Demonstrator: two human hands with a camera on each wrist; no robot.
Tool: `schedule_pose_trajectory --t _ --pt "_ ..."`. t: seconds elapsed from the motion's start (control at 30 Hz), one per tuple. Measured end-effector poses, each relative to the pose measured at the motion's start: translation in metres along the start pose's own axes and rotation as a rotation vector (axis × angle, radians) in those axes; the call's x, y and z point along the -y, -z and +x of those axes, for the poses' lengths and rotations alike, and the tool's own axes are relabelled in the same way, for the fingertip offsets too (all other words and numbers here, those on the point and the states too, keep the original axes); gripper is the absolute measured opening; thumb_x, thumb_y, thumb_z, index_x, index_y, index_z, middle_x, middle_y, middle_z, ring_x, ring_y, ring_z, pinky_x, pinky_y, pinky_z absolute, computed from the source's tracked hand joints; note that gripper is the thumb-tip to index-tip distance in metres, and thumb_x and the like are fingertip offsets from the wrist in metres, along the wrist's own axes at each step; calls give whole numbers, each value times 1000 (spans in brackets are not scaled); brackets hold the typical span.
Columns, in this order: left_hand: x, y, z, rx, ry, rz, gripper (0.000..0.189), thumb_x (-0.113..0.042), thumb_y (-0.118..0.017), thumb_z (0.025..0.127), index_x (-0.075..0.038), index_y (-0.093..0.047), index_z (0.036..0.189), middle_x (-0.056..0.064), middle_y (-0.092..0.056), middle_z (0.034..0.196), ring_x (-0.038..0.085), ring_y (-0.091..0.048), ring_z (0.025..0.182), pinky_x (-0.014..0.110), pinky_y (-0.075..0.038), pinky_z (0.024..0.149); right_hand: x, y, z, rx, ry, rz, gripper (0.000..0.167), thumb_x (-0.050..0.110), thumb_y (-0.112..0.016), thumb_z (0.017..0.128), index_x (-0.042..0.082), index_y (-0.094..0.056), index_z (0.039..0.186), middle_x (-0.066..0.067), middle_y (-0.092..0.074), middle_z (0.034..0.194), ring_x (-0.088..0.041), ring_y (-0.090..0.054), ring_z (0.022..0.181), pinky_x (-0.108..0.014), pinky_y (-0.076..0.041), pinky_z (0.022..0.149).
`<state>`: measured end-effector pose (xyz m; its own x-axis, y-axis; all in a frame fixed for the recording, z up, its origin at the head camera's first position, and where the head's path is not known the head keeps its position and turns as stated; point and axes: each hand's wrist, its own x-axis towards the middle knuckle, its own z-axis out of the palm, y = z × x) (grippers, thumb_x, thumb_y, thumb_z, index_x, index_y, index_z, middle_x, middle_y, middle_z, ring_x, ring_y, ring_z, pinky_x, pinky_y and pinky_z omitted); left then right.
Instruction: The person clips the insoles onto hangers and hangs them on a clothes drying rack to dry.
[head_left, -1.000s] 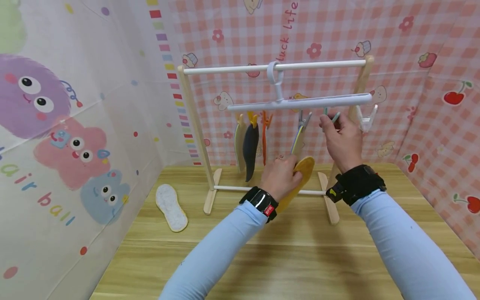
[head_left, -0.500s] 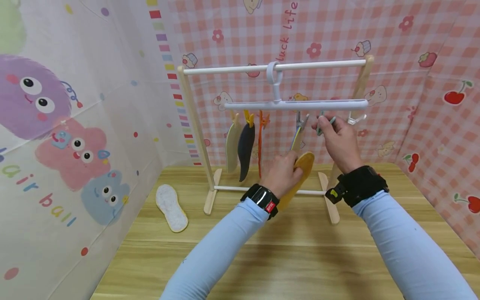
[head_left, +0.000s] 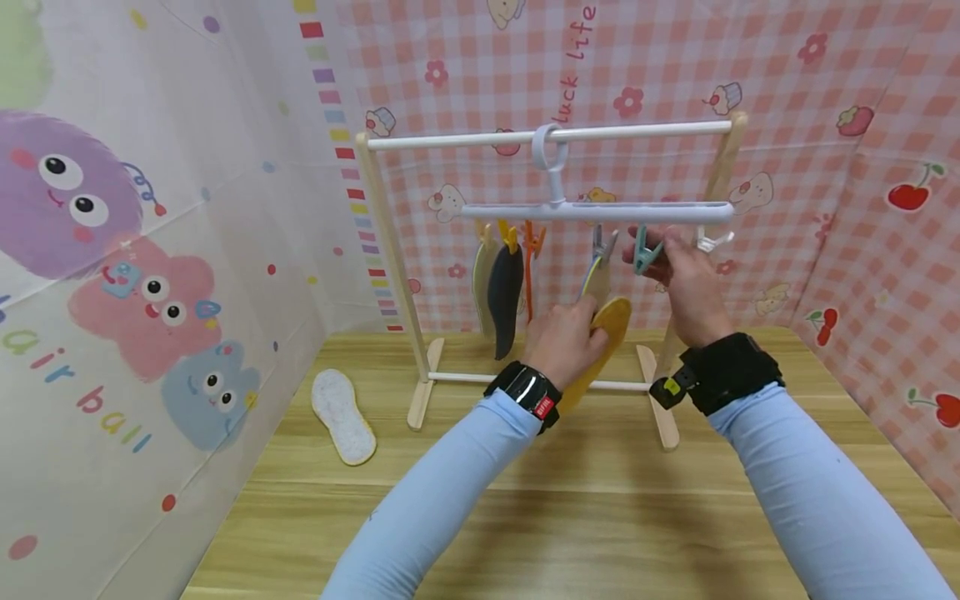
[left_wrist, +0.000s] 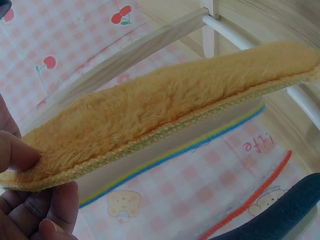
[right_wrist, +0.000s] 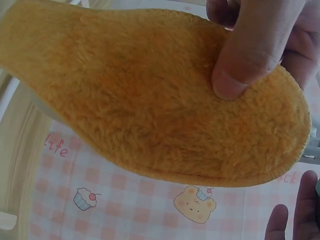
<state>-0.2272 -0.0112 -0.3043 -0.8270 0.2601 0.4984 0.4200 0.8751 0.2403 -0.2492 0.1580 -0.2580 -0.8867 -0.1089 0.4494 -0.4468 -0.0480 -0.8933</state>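
Observation:
My left hand pinches a fuzzy orange insole near its rounded end, thumb on the fuzzy face and fingers behind. In the left wrist view the insole stretches edge-on away from the fingers. My right hand is under the right half of the pale hanger, holding a green clothespin between thumb and fingers. In the right wrist view that pin barely shows at the edge, beside extended fingers. A grey clothespin just left of it holds a pale insole.
A wooden rack with a white top rod carries the hanger. Further left hang a beige insole, a dark insole and a thin orange-edged one. A white clothespin hangs at right. A whitish insole lies on the table.
The right hand has shifted its grip, and the green clothespin now shows turned and wider. The hanger, tilted at first, has levelled. The hung insoles have swung; the left hand still holds the orange insole, slightly raised.

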Motion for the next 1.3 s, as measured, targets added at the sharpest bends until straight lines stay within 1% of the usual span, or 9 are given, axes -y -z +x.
schedule_pose_trajectory --t 0.17,0.33,0.4,0.57,0.73,0.8,1.0,1.17,1.3 --pt "-1 1 3 -3 -13 -59 10 -19 -66 91 -14 -58 89 -3 -54 64 12 -52 54 25 -36 47 -4 0 0 17 20 67 49 41 -41 105 2 -57 130 -5 -60 108 -18 -57 106 -29 -39 96" --pt "-1 1 5 4 -10 -104 10 -16 -67 91 -11 -58 91 -2 -54 64 11 -50 53 22 -35 45 -6 1 -1 17 8 109 40 41 -46 103 12 -62 125 -5 -59 108 -17 -56 106 -27 -38 94" --pt "-1 0 5 -2 -10 -98 10 -16 -67 90 -11 -58 91 -2 -54 64 11 -50 53 22 -34 45 -6 0 -2 18 1 138 37 40 -46 103 13 -63 122 -5 -59 108 -17 -56 106 -27 -37 95" --pt "-2 1 7 -20 -27 -100 10 -15 -67 90 -10 -59 92 -2 -53 64 12 -50 52 24 -35 45 -6 -4 -2 19 -13 273 34 37 -48 102 13 -62 122 -4 -58 107 -18 -57 107 -31 -36 97" --pt "-4 3 9 -36 -39 -54 10 -18 -66 91 -12 -58 90 -3 -50 61 13 -49 52 26 -35 46 -5 -9 0 -1 -2 353 31 35 -50 101 14 -66 118 -3 -59 99 -18 -58 105 -33 -34 96" --pt "-4 4 10 -41 -40 -28 12 -20 -66 90 -13 -57 87 -4 -49 60 13 -49 52 27 -34 46 -5 -11 1 -5 7 364 31 33 -52 100 14 -70 115 -2 -62 96 -18 -58 104 -33 -34 95" --pt "-7 5 12 -32 -31 -17 15 -22 -66 91 -14 -56 85 -5 -48 60 12 -49 51 25 -33 44 -7 -14 4 5 34 373 28 30 -52 101 14 -75 104 0 -70 89 -17 -56 103 -34 -29 94" --pt "-11 8 13 -29 -16 -1 17 -24 -67 91 -16 -55 83 -6 -50 61 9 -49 51 24 -33 43 -8 -16 4 -1 40 379 26 30 -53 101 14 -74 101 0 -70 88 -19 -56 103 -35 -26 94" --pt "-14 9 16 -33 -21 22 20 -26 -68 91 -18 -53 79 -7 -49 59 8 -47 49 23 -32 42 -8 -18 5 -13 42 368 27 30 -54 100 13 -74 104 1 -71 90 -18 -54 110 -35 -26 96"
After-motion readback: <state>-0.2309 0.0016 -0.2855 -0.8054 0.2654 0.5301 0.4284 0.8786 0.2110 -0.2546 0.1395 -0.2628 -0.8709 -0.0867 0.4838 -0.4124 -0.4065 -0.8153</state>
